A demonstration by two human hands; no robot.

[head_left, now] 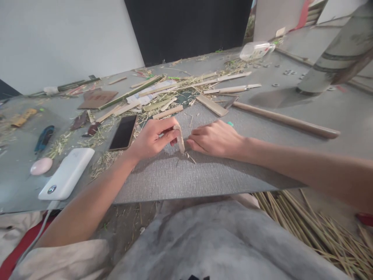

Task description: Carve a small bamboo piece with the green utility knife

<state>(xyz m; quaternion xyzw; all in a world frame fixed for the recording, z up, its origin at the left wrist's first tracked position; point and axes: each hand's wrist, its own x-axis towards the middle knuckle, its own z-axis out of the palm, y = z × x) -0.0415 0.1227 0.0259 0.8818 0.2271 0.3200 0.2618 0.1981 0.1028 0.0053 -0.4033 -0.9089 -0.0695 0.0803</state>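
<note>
L hand (pixel 153 136) pinches pale strip (pixel 181 142) near top, good spot imo; prob light, stiffish. R hand (pixel 215 138) curled, can't tell if holding smth.

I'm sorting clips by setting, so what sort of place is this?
Probably a small workshop for wood or bamboo: pale shavings litter the table, split strips lie across it, and many thin stalks lie below its near edge.
</note>
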